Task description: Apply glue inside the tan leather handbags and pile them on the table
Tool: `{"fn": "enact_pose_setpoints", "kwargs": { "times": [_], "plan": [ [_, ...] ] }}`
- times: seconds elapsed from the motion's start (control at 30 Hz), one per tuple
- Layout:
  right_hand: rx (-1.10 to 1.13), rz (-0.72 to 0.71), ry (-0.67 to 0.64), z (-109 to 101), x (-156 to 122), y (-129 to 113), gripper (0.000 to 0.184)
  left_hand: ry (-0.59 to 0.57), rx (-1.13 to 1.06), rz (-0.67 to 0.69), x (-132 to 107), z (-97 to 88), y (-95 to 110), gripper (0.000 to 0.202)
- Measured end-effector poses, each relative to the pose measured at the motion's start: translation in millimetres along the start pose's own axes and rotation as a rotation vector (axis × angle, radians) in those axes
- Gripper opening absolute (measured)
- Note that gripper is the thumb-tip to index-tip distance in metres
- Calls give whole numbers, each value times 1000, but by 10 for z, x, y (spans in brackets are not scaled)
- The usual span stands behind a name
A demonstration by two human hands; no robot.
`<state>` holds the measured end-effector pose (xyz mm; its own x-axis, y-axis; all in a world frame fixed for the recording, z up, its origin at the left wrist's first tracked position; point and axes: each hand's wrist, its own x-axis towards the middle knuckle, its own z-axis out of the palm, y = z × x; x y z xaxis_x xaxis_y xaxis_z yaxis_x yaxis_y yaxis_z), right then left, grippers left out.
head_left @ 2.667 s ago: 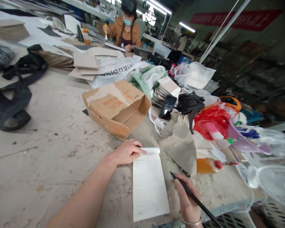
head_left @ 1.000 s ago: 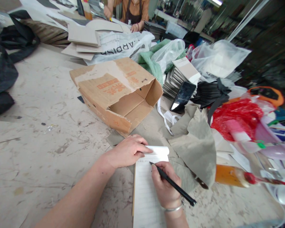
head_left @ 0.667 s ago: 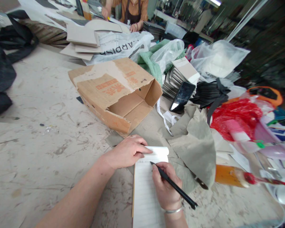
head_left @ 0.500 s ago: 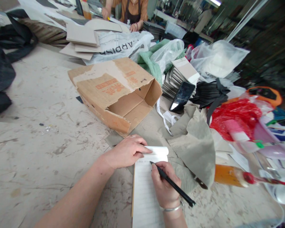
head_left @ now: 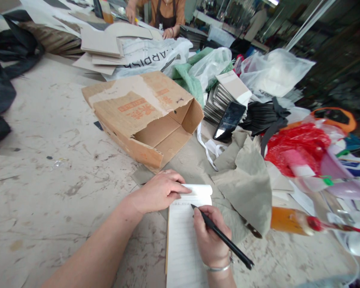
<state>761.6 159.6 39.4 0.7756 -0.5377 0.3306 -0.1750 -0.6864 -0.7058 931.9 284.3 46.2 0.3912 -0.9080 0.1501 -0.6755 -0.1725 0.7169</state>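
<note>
Closed round a black pen, my right hand rests on the lined page, with the pen's tip at a line of faint writing. The notepad lies lengthwise before me, its upper pages rolled over at the top edge. My left hand lies across the pad's upper left part, open, its index finger stretched along the rolled pages. Just beyond the left hand stands a torn cardboard box, its broken side facing me. Crumpled grey sheet material lies to the right of the pad.
A phone leans on a stack of grey pieces. Rightward are a bottle of amber liquid, a red plastic bag and a purple basin. Across the table a co-worker handles material. Black cloth lies left.
My right hand with the pen has shifted slightly to the right along the written line. My left hand stays on the pad. The whole view has drifted a little.
</note>
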Motion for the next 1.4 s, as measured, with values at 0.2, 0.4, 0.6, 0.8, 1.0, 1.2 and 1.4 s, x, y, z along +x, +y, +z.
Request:
{"fn": "enact_pose_setpoints", "kwargs": {
  "times": [0.2,0.4,0.6,0.8,1.0,1.2,1.4],
  "plan": [
    [-23,-27,16,23,12,7,16,-13,-3,-1,-6,-10,22,35],
    [-36,-16,13,33,25,20,15,-13,-6,-6,3,-10,18,34],
    [-50,-18,8,31,4,2,16,-6,-10,-2,-8,-11,11,34],
    [8,29,-30,4,-10,5,17,-6,-13,-4,-11,-6,14,36],
    [406,86,33,-50,-38,101,13,-1,-41,30,0,-11,-5,35],
    [401,109,228,-116,-46,96,27,57,-297,-71,-4,-32,75,44],
    [74,154,171,-511,123,11,35,176,-716,-255,-21,-21,105,51]
  ]
}}
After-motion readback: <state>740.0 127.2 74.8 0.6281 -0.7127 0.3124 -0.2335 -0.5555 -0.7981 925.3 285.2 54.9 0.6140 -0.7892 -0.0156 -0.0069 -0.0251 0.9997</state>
